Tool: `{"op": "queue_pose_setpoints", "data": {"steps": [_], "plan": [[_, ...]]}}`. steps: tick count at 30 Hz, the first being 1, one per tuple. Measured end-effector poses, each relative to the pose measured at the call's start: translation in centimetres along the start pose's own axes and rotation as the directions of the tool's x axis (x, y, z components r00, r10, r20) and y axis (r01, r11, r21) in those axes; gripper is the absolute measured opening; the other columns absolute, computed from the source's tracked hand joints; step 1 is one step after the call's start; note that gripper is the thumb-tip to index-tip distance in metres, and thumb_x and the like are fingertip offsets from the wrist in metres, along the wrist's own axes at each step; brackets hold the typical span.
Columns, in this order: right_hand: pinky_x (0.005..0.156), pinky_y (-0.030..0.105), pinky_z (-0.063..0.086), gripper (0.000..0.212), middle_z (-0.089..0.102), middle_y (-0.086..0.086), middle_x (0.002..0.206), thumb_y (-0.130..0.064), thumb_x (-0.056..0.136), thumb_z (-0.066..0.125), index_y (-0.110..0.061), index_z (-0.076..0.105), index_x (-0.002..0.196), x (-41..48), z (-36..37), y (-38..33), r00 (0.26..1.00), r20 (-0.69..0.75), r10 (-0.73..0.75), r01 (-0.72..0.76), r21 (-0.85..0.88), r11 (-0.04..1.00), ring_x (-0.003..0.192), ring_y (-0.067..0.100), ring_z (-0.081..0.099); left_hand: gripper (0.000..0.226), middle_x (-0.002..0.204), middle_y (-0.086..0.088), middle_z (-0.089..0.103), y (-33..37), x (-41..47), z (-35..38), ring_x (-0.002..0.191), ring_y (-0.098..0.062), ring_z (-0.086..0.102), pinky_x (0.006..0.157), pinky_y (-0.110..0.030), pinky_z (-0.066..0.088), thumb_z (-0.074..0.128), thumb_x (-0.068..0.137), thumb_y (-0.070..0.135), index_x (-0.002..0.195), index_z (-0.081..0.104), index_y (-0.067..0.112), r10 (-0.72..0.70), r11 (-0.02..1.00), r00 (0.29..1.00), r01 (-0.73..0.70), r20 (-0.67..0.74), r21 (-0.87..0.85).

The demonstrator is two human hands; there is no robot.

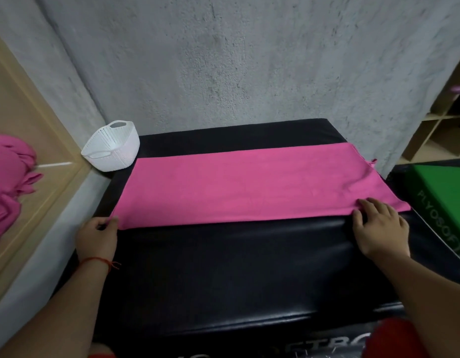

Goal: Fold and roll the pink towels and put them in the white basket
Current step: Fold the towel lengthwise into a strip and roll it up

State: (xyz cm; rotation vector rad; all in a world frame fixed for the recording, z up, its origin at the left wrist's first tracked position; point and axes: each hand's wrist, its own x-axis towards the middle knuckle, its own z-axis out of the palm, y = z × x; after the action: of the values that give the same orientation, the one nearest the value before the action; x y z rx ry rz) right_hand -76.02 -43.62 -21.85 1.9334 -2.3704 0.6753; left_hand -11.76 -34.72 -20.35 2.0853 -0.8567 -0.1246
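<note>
left hand point(97, 239) and right hand point(381, 228) pinch near edge of pink towel point(249, 187).

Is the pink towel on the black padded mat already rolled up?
No, the pink towel lies flat as a long strip on the black padded mat.

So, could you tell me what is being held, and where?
The left hand pinches the pink towel at its near-left corner; the right hand rests fingers on its near-right edge, grip unclear.
</note>
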Motion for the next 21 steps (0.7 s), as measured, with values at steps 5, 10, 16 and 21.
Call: {"op": "queue_pose_setpoints", "data": {"steps": [5, 10, 16, 21], "plan": [[0.116, 0.059, 0.033, 0.059, 0.047, 0.019, 0.155, -0.048, 0.098, 0.038, -0.011, 0.053, 0.142, 0.2, -0.3, 0.6, 0.971, -0.154, 0.185, -0.143, 0.249, 0.958, 0.142, 0.042, 0.042, 0.033, 0.092, -0.009, 0.067, 0.1, -0.3, 0.2, 0.085, -0.029, 0.061, 0.077, -0.042, 0.048, 0.064, 0.099, 0.044, 0.091, 0.071, 0.013, 0.014, 0.999, 1.0, -0.014, 0.001, 0.033], [0.117, 0.058, 0.032, 0.075, 0.045, 0.026, 0.153, -0.046, 0.085, 0.047, -0.007, 0.049, 0.15, 2.1, -2.8, 1.1, 0.839, -0.028, 0.543, -0.467, 0.474, 0.747, 0.142, 0.047, 0.037, 0.037, 0.085, -0.013, 0.061, 0.4, -0.3, 0.2, 0.081, -0.032, 0.056, 0.074, -0.042, 0.043, 0.058, 0.103, 0.04, 0.087, 0.069, 0.008, 0.077, 0.992, 0.997, -0.078, 0.009, 0.104], [0.112, 0.05, 0.043, 0.04, 0.075, 0.011, 0.114, -0.053, 0.086, 0.068, -0.025, 0.08, 0.111, 4.0, -4.8, 4.5, 0.873, 0.125, 0.471, -0.478, 0.411, 0.776, 0.121, 0.04, 0.057, 0.05, 0.078, -0.024, 0.061, -1.2, 0.9, 0.9, 0.087, -0.045, 0.06, 0.079, -0.051, 0.049, 0.054, 0.106, 0.037, 0.078, 0.07, -0.001, 0.142, 0.973, 0.99, -0.138, -0.008, 0.185], [0.085, 0.054, 0.063, 0.045, 0.077, -0.003, 0.08, -0.066, 0.059, 0.085, -0.033, 0.078, 0.089, 5.2, -4.4, 7.4, 0.86, 0.215, 0.463, -0.505, 0.486, 0.713, 0.082, 0.03, 0.074, 0.054, 0.072, -0.02, 0.056, -1.5, 1.2, 1.2, 0.079, -0.042, 0.057, 0.074, -0.051, 0.048, 0.05, 0.107, 0.044, 0.07, 0.06, 0.006, 0.164, 0.972, 0.986, -0.161, -0.004, 0.17]]}}
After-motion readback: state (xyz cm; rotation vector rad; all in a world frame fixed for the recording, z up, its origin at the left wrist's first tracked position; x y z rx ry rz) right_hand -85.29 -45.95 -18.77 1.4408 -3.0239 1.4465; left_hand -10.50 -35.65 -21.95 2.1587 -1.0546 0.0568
